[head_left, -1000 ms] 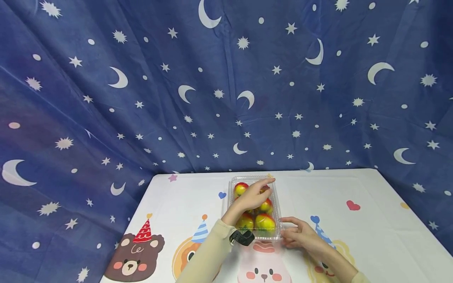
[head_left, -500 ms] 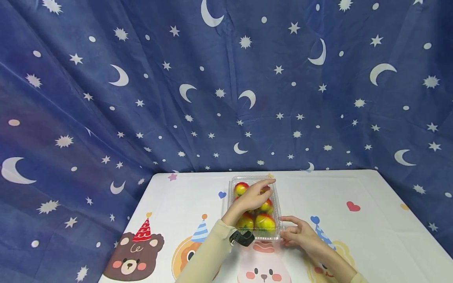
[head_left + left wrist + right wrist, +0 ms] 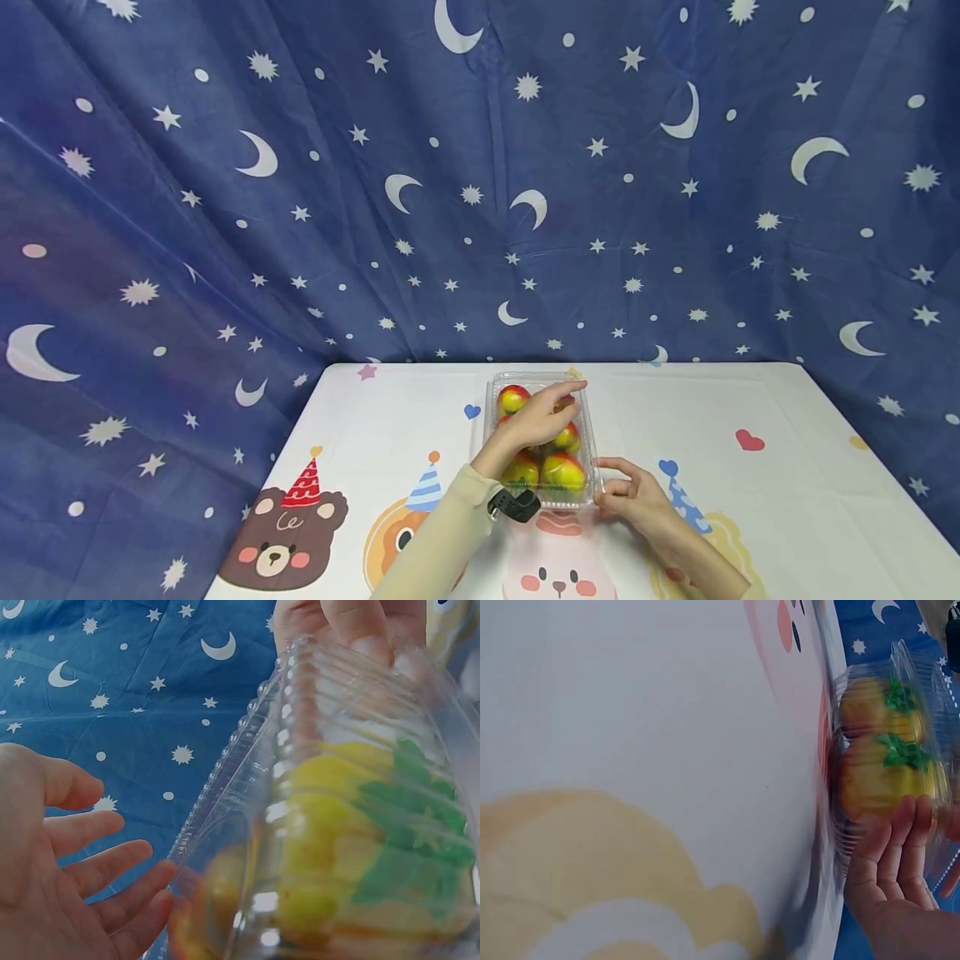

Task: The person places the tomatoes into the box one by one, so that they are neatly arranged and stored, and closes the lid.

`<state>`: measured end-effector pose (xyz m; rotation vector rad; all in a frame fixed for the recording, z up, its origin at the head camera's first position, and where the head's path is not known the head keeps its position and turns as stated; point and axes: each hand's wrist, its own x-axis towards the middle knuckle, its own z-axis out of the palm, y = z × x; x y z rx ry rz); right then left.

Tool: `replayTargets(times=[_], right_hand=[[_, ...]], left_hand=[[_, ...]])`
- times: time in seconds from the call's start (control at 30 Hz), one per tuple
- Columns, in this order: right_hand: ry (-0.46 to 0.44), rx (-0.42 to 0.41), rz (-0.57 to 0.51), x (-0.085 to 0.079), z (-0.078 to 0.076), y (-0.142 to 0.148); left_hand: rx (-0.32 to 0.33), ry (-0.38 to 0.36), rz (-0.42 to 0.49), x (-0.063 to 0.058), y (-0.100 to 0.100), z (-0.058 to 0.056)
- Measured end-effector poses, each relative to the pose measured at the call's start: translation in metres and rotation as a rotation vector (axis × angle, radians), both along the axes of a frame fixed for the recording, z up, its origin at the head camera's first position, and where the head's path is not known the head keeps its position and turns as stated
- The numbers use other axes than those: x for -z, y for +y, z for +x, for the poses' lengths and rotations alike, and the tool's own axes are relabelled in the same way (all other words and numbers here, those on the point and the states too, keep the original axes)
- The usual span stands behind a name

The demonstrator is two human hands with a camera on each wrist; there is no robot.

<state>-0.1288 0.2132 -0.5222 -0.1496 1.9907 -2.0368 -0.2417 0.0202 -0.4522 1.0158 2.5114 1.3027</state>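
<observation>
A clear plastic clamshell box (image 3: 547, 503) lies on the table with several round red-and-yellow fruits (image 3: 562, 472) inside. Green leaf-like tops (image 3: 904, 751) show on the fruits in the right wrist view. My left hand (image 3: 542, 417) reaches across the box, its fingers loosely extended over the lid. In the left wrist view, that left hand (image 3: 67, 855) has its fingers spread beside the box's edge. At the near right corner, my right hand (image 3: 633, 493) holds the box's edge between thumb and fingers. The right fingers (image 3: 889, 859) lie against its side wall.
A white tablecloth (image 3: 690, 425) with cartoon animals and hearts covers the table. Behind it hangs a dark blue curtain (image 3: 480, 250) with moons and stars. A black watch (image 3: 514, 504) is on the left wrist.
The head view has shifted slightly. My right hand has moved in a little closer on the box's corner; the left hand and the box have stayed in place.
</observation>
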Motion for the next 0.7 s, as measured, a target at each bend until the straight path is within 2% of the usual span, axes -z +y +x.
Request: replayTargets(times=[0.4, 0.57, 0.7], right_hand=[[-0.018, -0.023, 0.095, -0.003, -0.005, 0.007], [0.029, -0.033, 0.152, -0.006, -0.01, 0.016], [0.109, -0.025, 0.219, -0.015, -0.017, 0.024]], left_hand=[[-0.004, -0.015, 0.059, -0.006, -0.008, -0.004], [-0.048, -0.014, 0.054, -0.014, -0.017, -0.007], [-0.062, 0.004, 0.054, -0.02, -0.027, -0.013]])
